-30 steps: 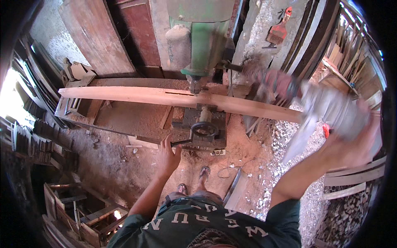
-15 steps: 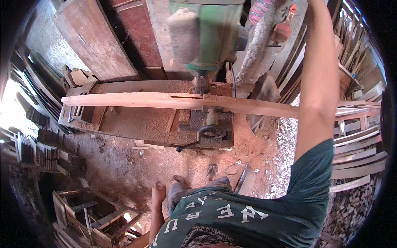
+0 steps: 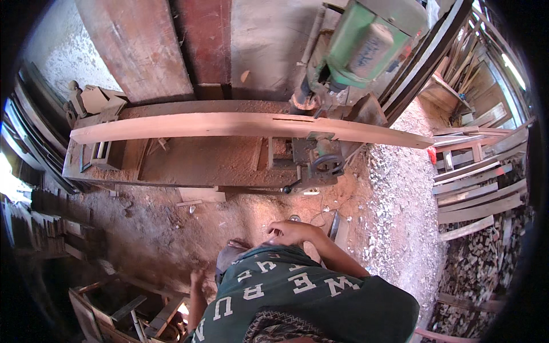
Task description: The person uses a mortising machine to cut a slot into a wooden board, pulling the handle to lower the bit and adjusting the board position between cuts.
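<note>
A long pale timber beam [image 3: 211, 124], with a slot cut in it, lies across a green machine's [image 3: 360, 48] dusty bed [image 3: 194, 166]. The machine has a metal handwheel [image 3: 325, 167] and a black-knobbed lever [image 3: 289, 188] at the front, both untouched. My right hand [image 3: 286, 233] is at my waist by the hem of my dark green shirt [image 3: 274, 286], fingers curled in; what they grip, if anything, is unclear. My left hand [image 3: 198, 277] hangs low by my left side, away from the bench, its fingers too small and dim to read.
Boards [image 3: 134, 46] lean on the back wall. Stacked planks stand at the left [image 3: 40, 131] and right [image 3: 474, 194]. A wooden frame [image 3: 91, 308] sits on the floor at lower left. Pale chips and sawdust [image 3: 394, 228] cover the floor at the right.
My left hand has left the lever and dropped to my side. My raised right arm has come down to my waist. The view has swung, so the machine sits further right.
</note>
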{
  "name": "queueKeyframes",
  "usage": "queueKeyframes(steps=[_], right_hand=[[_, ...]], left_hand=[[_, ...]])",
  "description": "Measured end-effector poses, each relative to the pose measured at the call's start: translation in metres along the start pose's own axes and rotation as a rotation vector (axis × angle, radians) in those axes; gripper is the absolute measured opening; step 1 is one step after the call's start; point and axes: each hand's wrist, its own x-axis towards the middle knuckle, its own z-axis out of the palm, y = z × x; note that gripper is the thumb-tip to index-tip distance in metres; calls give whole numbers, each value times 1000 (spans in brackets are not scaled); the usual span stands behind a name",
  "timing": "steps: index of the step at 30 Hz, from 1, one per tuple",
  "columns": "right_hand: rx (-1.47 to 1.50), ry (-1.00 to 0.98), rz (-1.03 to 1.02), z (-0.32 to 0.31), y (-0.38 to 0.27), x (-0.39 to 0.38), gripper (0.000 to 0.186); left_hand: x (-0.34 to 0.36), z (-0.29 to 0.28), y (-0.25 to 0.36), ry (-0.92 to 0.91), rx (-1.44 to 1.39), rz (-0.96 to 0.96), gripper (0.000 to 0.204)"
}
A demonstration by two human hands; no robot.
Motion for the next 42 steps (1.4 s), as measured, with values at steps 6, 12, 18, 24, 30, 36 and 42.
queueKeyframes(steps=[6, 12, 18, 24, 30, 36, 42], right_hand=[[-62, 248, -132, 18, -53, 92, 40], [-148, 190, 103, 48, 66, 168, 32], [643, 113, 352, 65, 62, 170, 30], [759, -141, 618, 53, 9, 259, 27], [-23, 23, 244, 70, 39, 350, 28], [18, 166, 504, 119, 67, 367, 22], [229, 334, 459, 134, -92, 391, 26]], left_hand=[[101, -129, 60, 226, -274, -85, 32], [164, -174, 96, 294, -431, -126, 46], [160, -217, 85, 297, -523, -182, 46], [199, -342, 50, 664, -381, -282, 34], [316, -521, 81, 807, -287, -257, 32], [472, -655, 68, 947, -156, -152, 32], [557, -706, 74, 744, 108, -321, 50]])
